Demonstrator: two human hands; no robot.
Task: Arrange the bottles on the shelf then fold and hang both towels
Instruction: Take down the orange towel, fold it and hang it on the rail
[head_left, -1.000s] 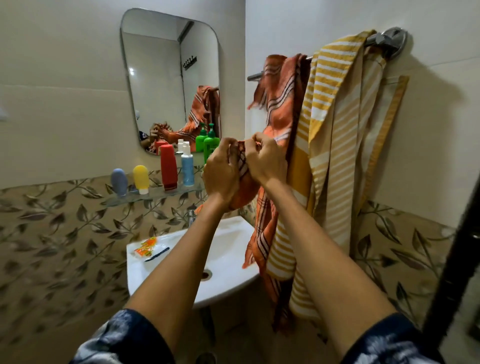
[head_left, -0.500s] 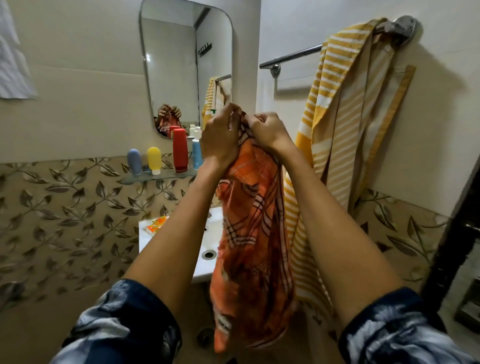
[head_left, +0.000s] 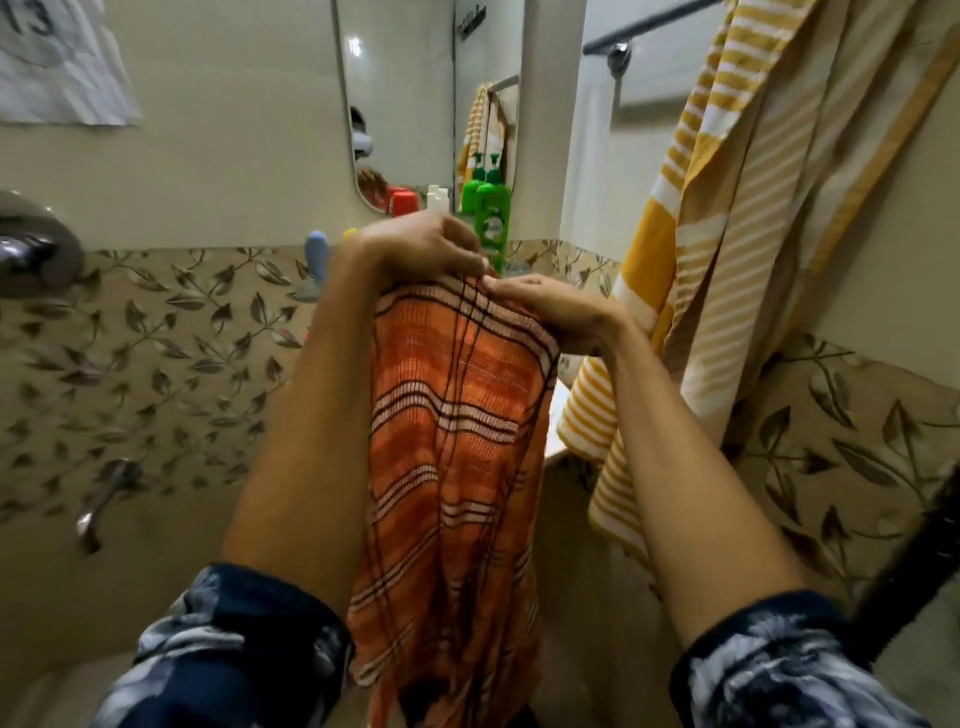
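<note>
An orange striped towel (head_left: 457, 467) hangs straight down between my forearms. My left hand (head_left: 421, 249) and my right hand (head_left: 550, 312) both pinch its top edge, fingertips nearly touching. A yellow striped towel (head_left: 727, 234) hangs unfolded from the chrome rail (head_left: 623, 31) on the right wall. Behind my hands, bottles stand below the mirror: a green pump bottle (head_left: 492, 218), a red bottle (head_left: 404, 202), a white-capped one (head_left: 437, 196) and a blue-grey bottle (head_left: 317, 254). My hands hide the shelf and the other bottles.
A mirror (head_left: 405, 93) hangs on the back wall. Chrome tap fittings (head_left: 31, 249) and a spout (head_left: 104, 504) stick out of the left wall. A sheet of paper (head_left: 57, 62) hangs top left. A dark door edge (head_left: 914, 571) runs down the right.
The orange towel has come off the rail and now hangs free from both hands. My hands have lowered and shifted left, and the view has swung left and down.
</note>
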